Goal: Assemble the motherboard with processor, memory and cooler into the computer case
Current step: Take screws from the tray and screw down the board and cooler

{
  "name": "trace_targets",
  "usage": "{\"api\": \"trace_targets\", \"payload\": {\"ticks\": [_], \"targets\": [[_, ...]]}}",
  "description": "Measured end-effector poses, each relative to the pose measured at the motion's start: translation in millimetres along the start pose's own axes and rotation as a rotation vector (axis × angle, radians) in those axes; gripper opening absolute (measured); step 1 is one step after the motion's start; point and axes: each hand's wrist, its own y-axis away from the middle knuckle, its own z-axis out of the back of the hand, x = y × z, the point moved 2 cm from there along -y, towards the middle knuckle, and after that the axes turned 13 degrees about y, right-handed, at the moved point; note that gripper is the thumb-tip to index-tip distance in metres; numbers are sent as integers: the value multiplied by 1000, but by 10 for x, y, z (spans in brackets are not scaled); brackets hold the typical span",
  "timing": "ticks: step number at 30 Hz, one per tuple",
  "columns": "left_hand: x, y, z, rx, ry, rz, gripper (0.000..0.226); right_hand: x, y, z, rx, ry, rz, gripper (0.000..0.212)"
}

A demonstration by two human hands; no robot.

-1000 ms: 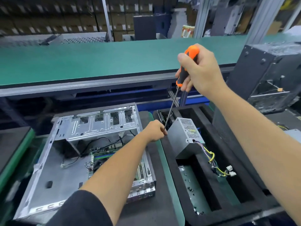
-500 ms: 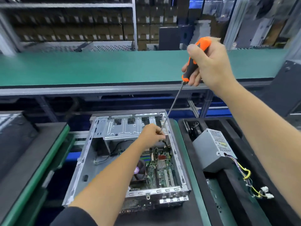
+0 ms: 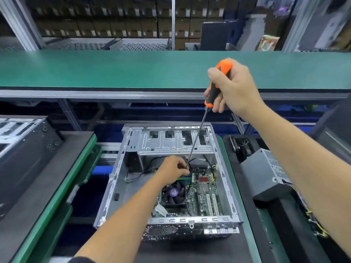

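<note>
Fastening: board (image 3: pixel 204 188) with cooler (image 3: pixel 173 193) lies inside the case (image 3: pixel 226 186), centre frame; screwing seems unfinished.
Right hand (image 3: pixel 234 87): upper right, fingers wrapped tight on the screwdriver (image 3: pixel 218 82).
Left hand (image 3: pixel 173 168): centre, fingertips pinched together around the shaft tip above the board.
</note>
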Motion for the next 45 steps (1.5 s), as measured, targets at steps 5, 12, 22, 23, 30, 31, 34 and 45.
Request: {"api": "trace_targets", "payload": {"ticks": [5, 12, 22, 23, 30, 31, 34, 45], "targets": [[52, -9, -97, 27, 61, 13, 14, -62, 22, -23, 23, 14, -15, 21], [37, -28, -141, 38, 35, 3, 8, -115, 63, 21, 21, 30, -30, 20], [-100, -38, -219, 89, -117, -42, 10, -67, 120, 85, 57, 72, -45, 21], [-114, -28, -242, 123, -152, -55, 11, -58, 129, 86, 84, 77, -54, 22], [-320, 106, -489, 430, -292, -135, 19, 26, 190, 186, 352, 128, -45, 23], [-366, 142, -532, 476, -314, -156, 19, 25, 204, 204, 385, 131, -45, 22], [-477, 256, -692, 610, -301, -190, 13, -11, 267, 236, 479, 135, -74, 23], [-339, 277, -1273, 879, -406, -84, 26, -267, 611, 208, 632, 152, -158, 28]]}}
